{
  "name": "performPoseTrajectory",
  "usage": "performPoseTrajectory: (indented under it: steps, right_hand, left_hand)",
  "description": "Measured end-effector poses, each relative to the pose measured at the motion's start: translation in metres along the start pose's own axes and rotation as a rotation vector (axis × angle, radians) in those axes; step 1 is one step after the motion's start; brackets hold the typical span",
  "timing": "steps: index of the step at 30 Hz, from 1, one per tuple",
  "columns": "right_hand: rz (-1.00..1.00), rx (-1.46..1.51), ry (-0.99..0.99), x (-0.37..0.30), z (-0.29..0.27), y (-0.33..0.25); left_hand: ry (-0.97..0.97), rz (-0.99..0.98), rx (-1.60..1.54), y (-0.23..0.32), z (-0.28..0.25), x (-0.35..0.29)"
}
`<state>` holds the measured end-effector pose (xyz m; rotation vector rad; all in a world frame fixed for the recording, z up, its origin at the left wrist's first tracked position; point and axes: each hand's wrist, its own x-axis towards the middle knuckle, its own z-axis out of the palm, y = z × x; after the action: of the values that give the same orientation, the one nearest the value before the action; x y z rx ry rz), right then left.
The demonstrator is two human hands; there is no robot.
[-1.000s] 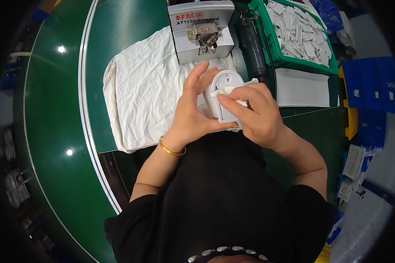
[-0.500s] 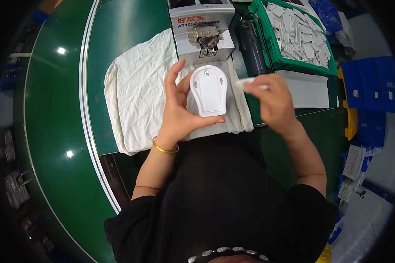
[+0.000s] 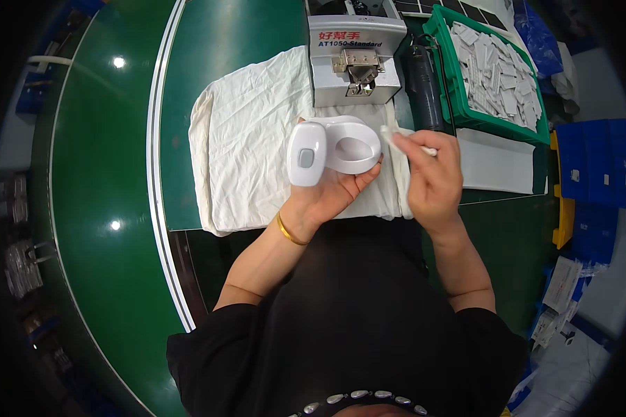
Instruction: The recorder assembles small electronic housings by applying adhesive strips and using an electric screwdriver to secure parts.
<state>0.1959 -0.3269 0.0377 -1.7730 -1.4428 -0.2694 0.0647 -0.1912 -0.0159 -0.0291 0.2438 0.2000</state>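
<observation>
A glossy white plastic miniature toilet (image 3: 355, 161) with a grey button on its tank faces up above the cloth. My left hand (image 3: 324, 203) cradles it from below, the thumb at the bowl's right side and most fingers hidden underneath. Just right of the bowl, my right hand (image 3: 435, 177) is closed in a pinch on a slim white stick-like tool (image 3: 430, 151). The tool's pale tip is close to the bowl's rim, and its exact kind is unclear. Beneath both hands lies a white cloth (image 3: 250, 146) on the green table (image 3: 188, 90).
A grey machine (image 3: 358, 66) with a metal head stands behind the cloth. To its right are a dark cylindrical tool (image 3: 426, 90) and a green crate (image 3: 459, 90) full of small white parts (image 3: 501, 80). A white sheet (image 3: 497, 161) lies in front of the crate; blue bins (image 3: 584, 201) line the right.
My left hand has turned the miniature toilet over, from its flat back to its bowl and tank side. My right hand, still pinching the white tool, is now closer to it.
</observation>
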Motion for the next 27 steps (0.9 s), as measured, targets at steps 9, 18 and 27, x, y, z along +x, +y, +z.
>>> performPoseTrajectory:
  steps: [9,18,27]
  right_hand:
    - [0.060,-0.069,0.000,0.019,0.000,0.015]
    - [-0.220,0.009,-0.176,0.028,0.005,0.004]
    - [0.159,-0.213,0.021,0.024,0.004,0.056]
  left_hand:
    - [-0.132,-0.128,-0.127,0.008,-0.018,-0.003]
    - [-0.011,-0.051,-0.028,0.002,-0.008,-0.004]
    - [-0.170,-0.177,-0.208,0.009,-0.018,-0.001]
